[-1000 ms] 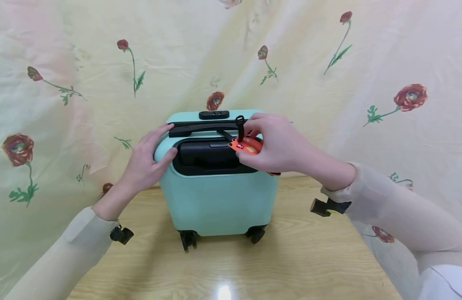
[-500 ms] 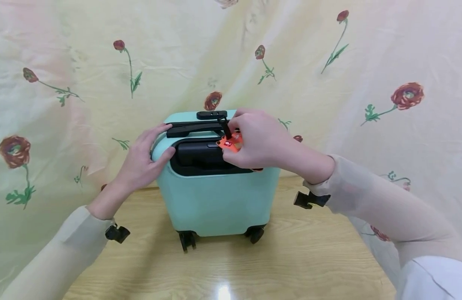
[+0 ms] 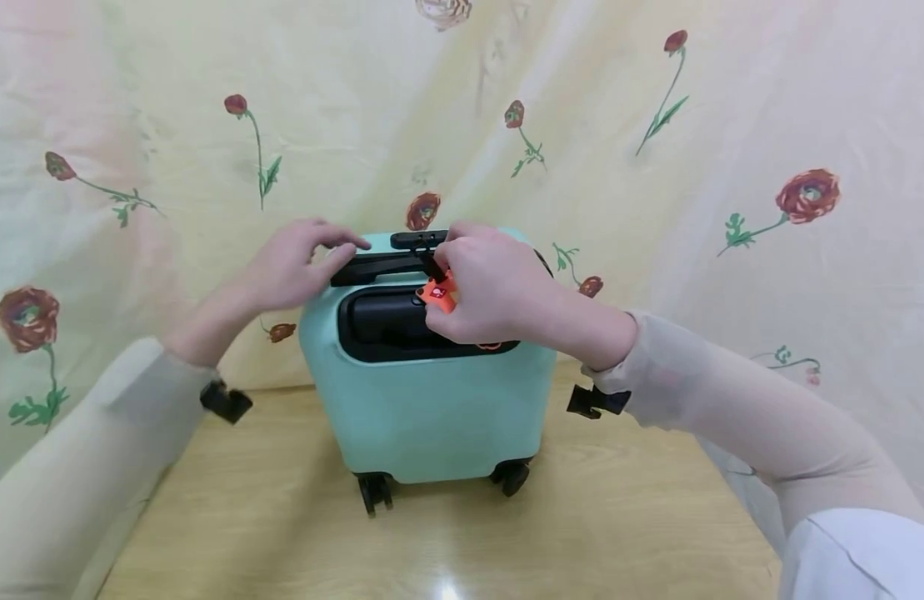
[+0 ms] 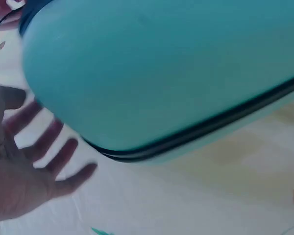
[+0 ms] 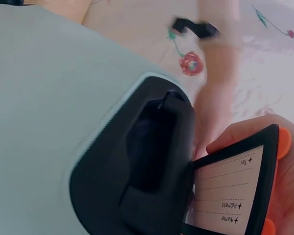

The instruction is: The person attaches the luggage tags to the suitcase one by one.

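Observation:
A mint-green suitcase (image 3: 432,417) stands upright on its wheels, its black carry handle (image 3: 367,270) on top. My right hand (image 3: 495,287) pinches an orange luggage tag (image 3: 436,294) above the suitcase's black recess (image 3: 382,321). The tag's black strap (image 3: 432,265) rises toward the combination lock (image 3: 417,240). In the right wrist view, the luggage tag (image 5: 225,191) shows a card printed with Name, Address and Tel. My left hand (image 3: 300,262) hovers by the handle's left end, fingers loosely bent and holding nothing. The left wrist view shows its fingers (image 4: 63,156) spread beside the suitcase corner.
The suitcase rests on a light wood-grain surface (image 3: 432,542). Close behind it hangs a pale cloth (image 3: 342,125) printed with red flowers. Two black wheels (image 3: 512,477) show at the front corners. A small black camera is worn at each sleeve cuff.
My left hand has lifted off the suitcase's upper left corner and moved up toward the handle. My right hand has carried the luggage tag left along the handle, its strap end nearing the lock.

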The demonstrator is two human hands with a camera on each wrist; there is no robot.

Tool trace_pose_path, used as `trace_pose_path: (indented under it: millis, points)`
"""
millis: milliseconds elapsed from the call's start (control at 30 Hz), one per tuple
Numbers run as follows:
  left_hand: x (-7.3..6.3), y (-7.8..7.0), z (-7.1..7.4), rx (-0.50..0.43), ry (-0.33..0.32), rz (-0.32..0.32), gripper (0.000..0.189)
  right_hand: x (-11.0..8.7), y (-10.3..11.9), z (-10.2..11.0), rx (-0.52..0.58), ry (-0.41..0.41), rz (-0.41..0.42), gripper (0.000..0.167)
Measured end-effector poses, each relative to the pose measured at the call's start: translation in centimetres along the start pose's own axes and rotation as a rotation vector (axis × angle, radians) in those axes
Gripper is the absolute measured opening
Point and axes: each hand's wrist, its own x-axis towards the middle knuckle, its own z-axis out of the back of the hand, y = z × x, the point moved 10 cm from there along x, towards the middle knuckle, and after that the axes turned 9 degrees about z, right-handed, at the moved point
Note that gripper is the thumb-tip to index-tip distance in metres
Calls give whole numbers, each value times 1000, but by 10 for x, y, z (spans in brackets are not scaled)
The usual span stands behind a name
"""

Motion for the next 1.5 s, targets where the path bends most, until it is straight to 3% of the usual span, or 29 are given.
trace_pose_path:
  millis: [200,367,600,733,900,1033,1267,1500]
  points:
    - [42,-32,-18,129,256,-80,32,0,2,-1,-44,-27,11,30]
    - [59,-43,-32,199,339,-134,29,0,6,-4,-63,-25,28,33]
    - [69,-45,-27,240,324,-139,20,2,7,-3,-81,-43,26,33]
    - [72,-47,-27,286,346,-132,12,2,6,-4,-85,-49,23,36]
    - [73,-46,-27,244,387,-105,12,3,5,-4,-41,-82,41,33]
    - [73,-45,-25,186,380,-79,13,7,2,-1,40,-107,69,22]
    - [70,-53,-22,60,313,-32,13,11,-11,6,218,-173,83,13]
    - [61,-53,-24,-215,217,47,10,16,-27,2,372,-215,57,12]
